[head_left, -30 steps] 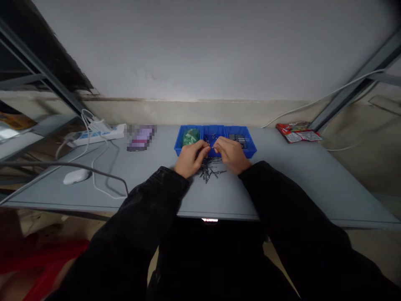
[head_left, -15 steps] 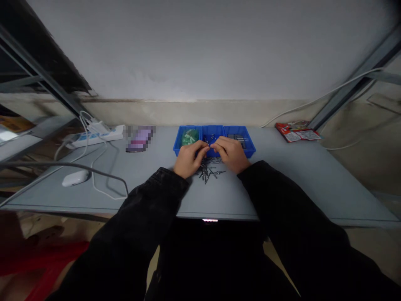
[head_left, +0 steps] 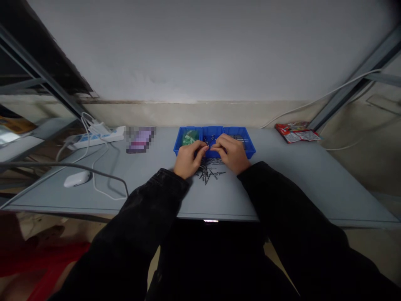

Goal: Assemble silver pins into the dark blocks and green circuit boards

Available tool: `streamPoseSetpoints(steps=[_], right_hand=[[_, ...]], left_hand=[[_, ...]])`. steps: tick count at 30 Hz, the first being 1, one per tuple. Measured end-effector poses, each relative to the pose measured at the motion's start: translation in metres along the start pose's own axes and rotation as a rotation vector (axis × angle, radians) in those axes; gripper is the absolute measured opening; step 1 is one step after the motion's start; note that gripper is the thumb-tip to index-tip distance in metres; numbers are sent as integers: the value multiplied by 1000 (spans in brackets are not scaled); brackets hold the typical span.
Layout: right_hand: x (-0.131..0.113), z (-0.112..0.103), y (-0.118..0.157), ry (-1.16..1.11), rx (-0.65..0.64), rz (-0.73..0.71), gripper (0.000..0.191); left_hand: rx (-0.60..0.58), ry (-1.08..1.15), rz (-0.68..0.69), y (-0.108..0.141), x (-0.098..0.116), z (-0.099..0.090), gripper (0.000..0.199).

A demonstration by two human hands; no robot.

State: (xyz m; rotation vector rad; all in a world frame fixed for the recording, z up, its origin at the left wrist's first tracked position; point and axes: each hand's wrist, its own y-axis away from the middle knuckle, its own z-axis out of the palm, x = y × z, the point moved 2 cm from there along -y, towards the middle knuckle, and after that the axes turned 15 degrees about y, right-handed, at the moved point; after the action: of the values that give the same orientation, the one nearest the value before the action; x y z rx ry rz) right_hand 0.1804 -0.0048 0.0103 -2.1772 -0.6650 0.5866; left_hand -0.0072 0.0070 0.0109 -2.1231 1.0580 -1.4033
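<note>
My left hand (head_left: 189, 159) and my right hand (head_left: 232, 154) are pinched closed, fingertips nearly meeting in front of the middle blue bin (head_left: 213, 130). Whatever small part they hold between them is too small to name. Small metal pieces lie in that middle bin. The left blue bin (head_left: 177, 144) holds a green bag (head_left: 190, 137) with pale pieces. Grey rods rest in the right blue bin (head_left: 250, 146), partly hidden by my right hand. Below my hands, a loose pile of thin metal pins (head_left: 206, 172) is spread on the grey table (head_left: 216, 200).
On the left are a white power strip (head_left: 114, 134) with cables, a pixelated phone (head_left: 140, 139) and a white case (head_left: 77, 179). A red packet (head_left: 297, 132) lies at the back right. Metal frame posts stand at both sides.
The fingers of my right hand have curled slightly and shifted. My left hand is nearly unchanged, still pinching at the same place.
</note>
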Motion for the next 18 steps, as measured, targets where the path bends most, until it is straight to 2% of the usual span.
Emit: streamPoseSetpoints(steps=[7, 12, 18], right_hand=[[-1, -1, 1, -6, -28, 5, 25], [-2, 0, 1, -9, -93, 35, 29], [2, -4, -4, -6, -12, 84, 27]], left_hand=[[1, -6, 3, 0, -1, -1, 22], [-59, 10, 25, 0, 0, 0, 22], [2, -11, 13, -2, -2, -2, 21]])
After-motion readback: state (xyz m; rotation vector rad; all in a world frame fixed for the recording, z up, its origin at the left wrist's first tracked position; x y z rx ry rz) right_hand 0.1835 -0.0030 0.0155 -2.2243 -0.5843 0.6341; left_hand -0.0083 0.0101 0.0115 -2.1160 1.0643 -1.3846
